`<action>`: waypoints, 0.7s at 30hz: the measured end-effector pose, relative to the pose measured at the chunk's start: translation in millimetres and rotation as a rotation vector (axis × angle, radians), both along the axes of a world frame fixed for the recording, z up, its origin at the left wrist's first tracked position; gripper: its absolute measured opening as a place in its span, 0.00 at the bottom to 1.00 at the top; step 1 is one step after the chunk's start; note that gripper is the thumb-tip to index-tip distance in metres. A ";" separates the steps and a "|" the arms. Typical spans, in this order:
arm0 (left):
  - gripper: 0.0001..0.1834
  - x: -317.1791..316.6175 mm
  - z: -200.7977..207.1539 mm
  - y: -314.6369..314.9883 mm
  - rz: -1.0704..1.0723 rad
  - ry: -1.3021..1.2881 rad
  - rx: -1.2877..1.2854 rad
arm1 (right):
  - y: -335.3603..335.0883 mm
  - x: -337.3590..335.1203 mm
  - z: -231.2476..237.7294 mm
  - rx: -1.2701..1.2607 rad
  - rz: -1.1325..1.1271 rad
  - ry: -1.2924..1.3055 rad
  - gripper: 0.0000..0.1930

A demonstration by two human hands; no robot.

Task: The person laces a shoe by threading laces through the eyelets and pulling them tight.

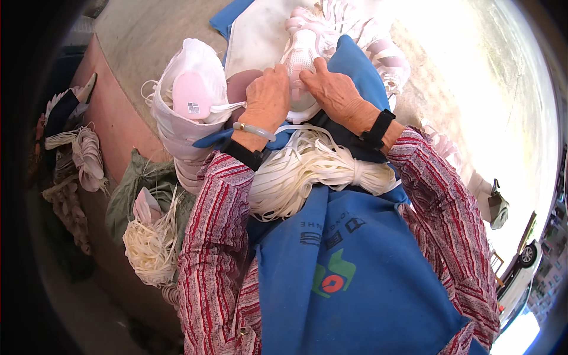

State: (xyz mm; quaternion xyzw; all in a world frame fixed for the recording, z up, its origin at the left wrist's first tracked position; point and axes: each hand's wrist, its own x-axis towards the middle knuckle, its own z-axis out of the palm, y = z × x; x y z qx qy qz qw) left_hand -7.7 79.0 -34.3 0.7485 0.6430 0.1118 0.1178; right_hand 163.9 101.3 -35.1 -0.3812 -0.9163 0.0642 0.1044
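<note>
Together, left hand (267,97) and right hand (332,90) pinch a white mesh shoe (300,56)

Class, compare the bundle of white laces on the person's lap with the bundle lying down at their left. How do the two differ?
The lap bundle lies on the blue apron, just below both hands; the left bundle lies lower, beside a green sack, untouched. The lap bundle looks white and is tied near one end; the left bundle looks creamier and splays loose. Both are flat laces gathered in bunches.
</note>
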 end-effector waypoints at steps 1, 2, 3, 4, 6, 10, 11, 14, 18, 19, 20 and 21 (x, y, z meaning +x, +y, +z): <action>0.12 0.2 0.6 -2.0 0.005 0.003 0.003 | -1.1 4.3 0.8 -0.008 0.011 0.001 0.12; 0.11 2.4 5.2 -4.4 -0.010 -0.002 0.000 | -1.0 8.9 2.7 -0.014 0.022 0.002 0.11; 0.11 5.2 10.0 -8.0 -0.024 -0.005 -0.002 | -2.1 13.1 4.5 -0.009 0.028 0.007 0.11; 0.11 11.8 14.2 -13.7 -0.018 0.001 0.003 | -3.8 16.9 5.9 -0.021 0.019 0.035 0.10; 0.11 36.6 23.4 -24.6 -0.117 -0.152 -0.063 | -4.4 25.5 7.0 -0.026 0.012 0.073 0.09; 0.09 37.2 32.7 -20.5 0.005 -0.240 0.006 | 7.3 25.3 4.9 -0.008 0.041 0.103 0.07; 0.14 27.4 30.3 -15.6 0.028 -0.159 -0.112 | 4.2 24.1 2.9 -0.027 0.041 0.077 0.07; 0.20 18.1 25.0 -19.1 0.101 -0.084 -0.128 | -0.2 27.5 -1.1 -0.043 0.056 0.110 0.07; 0.25 17.2 35.5 -2.9 0.102 0.111 -0.152 | 0.5 21.0 -8.1 -0.034 0.126 0.132 0.06; 0.25 14.0 27.5 2.2 0.011 0.156 -0.199 | 0.6 18.3 -11.0 -0.075 0.136 0.108 0.07; 0.25 13.9 19.8 2.6 0.012 0.148 -0.199 | 2.5 15.8 -12.8 -0.116 0.154 0.083 0.08; 0.24 14.9 11.8 1.8 -0.009 0.162 -0.181 | 5.4 15.1 -14.2 -0.117 0.157 0.076 0.08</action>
